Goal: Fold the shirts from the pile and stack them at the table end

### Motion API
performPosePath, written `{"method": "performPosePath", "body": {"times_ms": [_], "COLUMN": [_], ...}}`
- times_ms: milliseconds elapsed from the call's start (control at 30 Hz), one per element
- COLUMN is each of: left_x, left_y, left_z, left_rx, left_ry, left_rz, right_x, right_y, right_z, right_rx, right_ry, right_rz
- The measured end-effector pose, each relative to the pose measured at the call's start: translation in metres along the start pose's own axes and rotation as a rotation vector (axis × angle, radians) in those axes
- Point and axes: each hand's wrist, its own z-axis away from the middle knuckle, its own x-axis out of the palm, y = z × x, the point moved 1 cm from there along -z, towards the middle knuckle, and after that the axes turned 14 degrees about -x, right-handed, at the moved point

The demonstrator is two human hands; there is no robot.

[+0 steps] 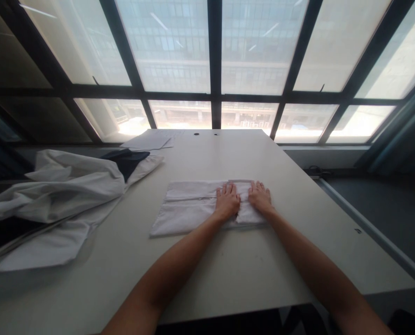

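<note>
A white folded garment [186, 214] lies flat on the white table [221, 274], with a crease running lengthwise through its left part. Its right end is folded over onto itself. My left hand [227, 201] presses flat on the cloth beside the edge of that fold, fingers stretched out and pointing away from me. On the folded-over part rests my right hand [260, 197], its fingers spread and palm down. Neither hand grasps the cloth. The kind of garment cannot be made out for certain.
Crumpled white and dark clothes [81, 186] are heaped at the table's left. Sheets of paper [149, 140] lie at the far left corner. Behind the far edge stand large windows [172, 46] with dark frames. A curtain [399, 135] hangs at the right.
</note>
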Motion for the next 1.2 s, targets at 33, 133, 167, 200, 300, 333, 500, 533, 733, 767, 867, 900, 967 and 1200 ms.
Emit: {"method": "performPosePath", "body": {"times_ms": [33,133,167,200,300,333,500,533,733,767,867,900,967,1200], "left_x": [0.000,0.001,0.002,0.002,0.003,0.003,0.000,-0.001,0.002,0.003,0.005,0.005,0.004,0.003], "left_y": [0.000,0.000,0.000,0.000,0.000,0.000,0.000,0.000,0.001,0.000,0.000,-0.001,-0.001,0.000], "left_z": [0.000,-0.001,-0.001,-0.002,-0.002,-0.002,-0.001,-0.001,-0.002,-0.002,-0.003,-0.003,-0.002,-0.002], "left_rx": [-0.001,-0.004,-0.005,-0.006,-0.004,-0.002,0.019,0.016,-0.001,-0.003,-0.009,-0.010,-0.010,-0.014], "left_ry": [0.000,-0.002,-0.001,-0.001,0.000,-0.001,-0.013,-0.015,-0.002,0.003,0.005,0.004,0.005,0.004], "left_rz": [0.000,-0.004,-0.004,-0.004,-0.003,-0.003,0.002,0.002,-0.013,-0.015,-0.019,-0.017,-0.010,0.009], "right_x": [-0.001,-0.010,-0.014,-0.018,-0.023,-0.022,-0.004,-0.001,-0.002,-0.002,-0.002,-0.002,-0.003,-0.020], "right_y": [0.006,0.018,0.018,0.015,-0.005,-0.013,-0.032,-0.030,-0.016,-0.013,0.001,0.007,0.019,0.019], "right_z": [-0.001,-0.001,-0.001,-0.001,-0.002,-0.003,-0.009,-0.011,-0.021,-0.022,-0.024,-0.025,-0.025,-0.018], "right_rx": [0.023,0.083,0.098,0.100,-0.021,-0.094,-0.325,-0.335,-0.318,-0.288,-0.171,-0.137,-0.084,0.002], "right_ry": [0.008,0.085,0.134,0.191,0.322,0.328,0.066,0.007,-0.096,-0.104,-0.124,-0.124,-0.104,0.227], "right_rz": [0.004,0.027,0.033,0.037,0.011,-0.009,-0.071,-0.063,0.005,0.006,0.009,0.012,0.010,0.043]}}
